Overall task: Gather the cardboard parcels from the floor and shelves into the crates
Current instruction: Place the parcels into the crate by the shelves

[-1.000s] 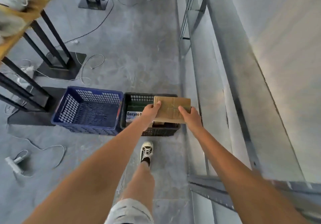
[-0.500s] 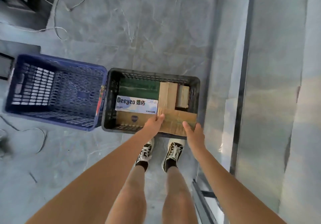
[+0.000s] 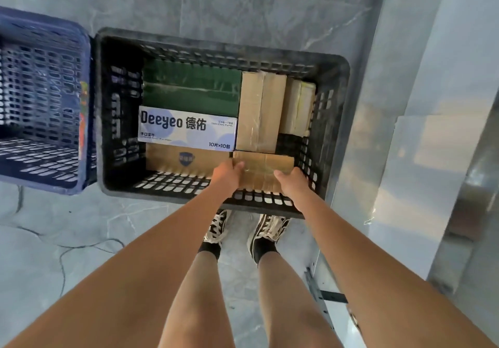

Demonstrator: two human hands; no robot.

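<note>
- Lowering has carried the cardboard parcel (image 3: 263,170) from above the black crate (image 3: 334,99) down inside it since a second ago; it now sits in the near right corner, by my reading all but placed, so this parcel's part of the task looks nearly done.
- The black crate is well filled (a green box (image 3: 191,88) at the far side, a white box printed "Deeyeo" (image 3: 187,129) in front of it, a flat carton (image 3: 186,158) nearest on the left, a tall taped carton (image 3: 260,110) and a smaller one (image 3: 297,107) on the right), leaving little bare floor in it for more.
- The blue crate (image 3: 40,99) stands touching its left side and shows no parcel in the part in view; I judge later parcels belong there.
- A metal shelf frame (image 3: 405,131) runs along the right, close to the black crate, which narrows the room to stand.
- The left hand (image 3: 228,175) grips the parcel's left end, fingers curled over its top edge.
- The right hand (image 3: 290,183) holds the parcel's right end, thumb on top; its other fingers are hidden beneath.
- A thin cable (image 3: 81,247) lies on the floor to the left, a thing to trip on when stepping away.
</note>
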